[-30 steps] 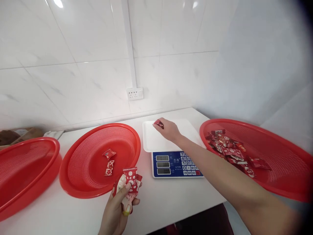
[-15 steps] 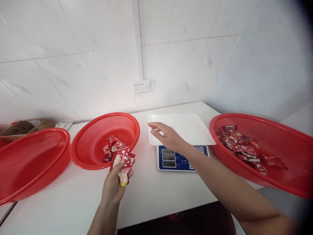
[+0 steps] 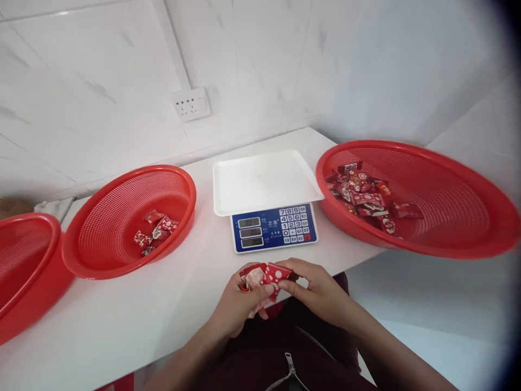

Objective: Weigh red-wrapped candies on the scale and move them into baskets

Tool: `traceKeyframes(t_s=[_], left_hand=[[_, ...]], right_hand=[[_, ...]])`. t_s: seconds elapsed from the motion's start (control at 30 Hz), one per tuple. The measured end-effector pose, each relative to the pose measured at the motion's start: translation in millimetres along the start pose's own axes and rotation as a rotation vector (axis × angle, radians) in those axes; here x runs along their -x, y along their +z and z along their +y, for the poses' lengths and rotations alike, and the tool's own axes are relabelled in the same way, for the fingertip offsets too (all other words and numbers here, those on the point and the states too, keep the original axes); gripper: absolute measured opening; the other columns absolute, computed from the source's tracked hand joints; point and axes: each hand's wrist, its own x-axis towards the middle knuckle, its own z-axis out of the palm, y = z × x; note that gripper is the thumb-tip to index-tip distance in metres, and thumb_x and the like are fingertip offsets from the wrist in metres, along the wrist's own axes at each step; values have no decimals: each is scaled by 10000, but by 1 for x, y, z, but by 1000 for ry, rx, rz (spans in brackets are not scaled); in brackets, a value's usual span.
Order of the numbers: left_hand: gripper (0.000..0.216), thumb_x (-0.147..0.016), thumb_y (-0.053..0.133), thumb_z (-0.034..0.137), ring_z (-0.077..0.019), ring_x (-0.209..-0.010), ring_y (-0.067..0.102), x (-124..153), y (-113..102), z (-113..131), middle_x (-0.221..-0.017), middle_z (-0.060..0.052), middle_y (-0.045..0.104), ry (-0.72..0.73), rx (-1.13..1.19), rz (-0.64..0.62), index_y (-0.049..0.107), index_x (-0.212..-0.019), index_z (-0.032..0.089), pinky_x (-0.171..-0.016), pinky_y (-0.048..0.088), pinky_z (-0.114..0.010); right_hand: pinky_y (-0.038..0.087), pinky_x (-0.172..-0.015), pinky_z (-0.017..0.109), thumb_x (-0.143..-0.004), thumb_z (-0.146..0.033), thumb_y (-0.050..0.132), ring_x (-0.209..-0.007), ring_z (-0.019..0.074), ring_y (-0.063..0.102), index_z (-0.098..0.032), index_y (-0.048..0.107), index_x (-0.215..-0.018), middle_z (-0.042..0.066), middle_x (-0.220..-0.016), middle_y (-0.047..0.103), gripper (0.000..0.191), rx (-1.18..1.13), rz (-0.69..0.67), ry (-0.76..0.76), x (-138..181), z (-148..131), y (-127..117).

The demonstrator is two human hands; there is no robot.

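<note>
In front of the scale, my left hand (image 3: 238, 301) is closed around several small wrapped packets (image 3: 255, 277), red and pale pink. My right hand (image 3: 315, 285) pinches the edge of a red packet with white dots (image 3: 277, 273) at the right of that bunch. Both hands meet over the table's front edge. Just beyond them stands a digital scale (image 3: 274, 227) with a blue keypad, lit displays and a bare white weighing tray (image 3: 264, 182). My fingers hide part of the packets.
A red mesh basket (image 3: 130, 184) with several packets (image 3: 157, 231) stands left of the scale. Another red basket (image 3: 456, 163) with more packets (image 3: 366, 195) is at the right. A third basket (image 3: 28, 260) is cut off at the left edge. A wall socket (image 3: 192, 104) is behind.
My left hand has moved right with the packets, away from the left basket. My right hand has come back from the scale's tray and taken hold of a dotted packet. The view has shifted right and down.
</note>
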Motion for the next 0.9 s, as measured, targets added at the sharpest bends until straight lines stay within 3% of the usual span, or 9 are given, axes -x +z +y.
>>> traceKeyframes(t_s=[0.2, 0.4, 0.5, 0.6, 0.67, 0.77, 0.9], left_hand=[[413, -649, 756, 418, -90, -408, 524, -8, 14, 0, -576, 5, 617, -60, 55, 26, 638, -921, 131, -366, 453, -190], [282, -688, 719, 336, -95, -399, 544, -11, 5, 3, -621, -41, 659, -172, 219, 195, 639, -844, 114, -347, 438, -177], [187, -706, 695, 286, -75, -346, 495, -8, -2, 3, -539, -20, 623, -207, 237, 242, 629, -746, 115, -331, 416, -171], [159, -704, 685, 263, -78, -346, 494, -4, -5, 2, -518, -19, 618, -223, 249, 250, 626, -712, 116, -335, 422, -178], [157, -691, 689, 254, -78, -340, 486, -2, -7, 0, -514, -19, 620, -221, 257, 262, 626, -711, 112, -330, 420, -181], [151, -662, 695, 228, -76, -341, 476, 1, -14, -1, -503, -17, 611, -206, 262, 286, 617, -694, 103, -340, 434, -188], [179, -625, 714, 194, -62, -354, 457, 4, -22, 1, -515, 3, 607, -165, 251, 279, 614, -743, 104, -429, 509, -225]], right_hand=[[477, -746, 286, -888, -362, 477, -814, 159, 588, -238, 647, -907, 31, -863, 642, 211, -17, 94, 9, 2, 6, -14], [504, -565, 281, -823, -320, 537, -615, 131, 590, -227, 545, -1153, 29, -854, 651, 343, -159, 348, 75, -18, 11, -25], [514, -638, 293, -821, -303, 539, -746, 154, 627, -211, 602, -1052, 53, -967, 669, 257, -66, 493, -22, -49, 6, -43], [500, -775, 329, -834, -283, 527, -862, 177, 637, -203, 644, -940, 37, -925, 692, 177, 120, 609, -93, -88, -1, -61], [490, -814, 353, -846, -271, 512, -871, 185, 642, -206, 650, -953, 31, -912, 704, 187, 225, 613, -82, -112, -3, -69], [478, -845, 403, -854, -274, 501, -932, 220, 634, -210, 630, -1084, 56, -1052, 691, 272, 406, 512, -15, -133, -1, -71], [430, -921, 441, -873, -282, 463, -1123, 267, 542, -176, 573, -1213, 100, -1209, 620, 372, 558, 462, -38, -122, 0, -59]])
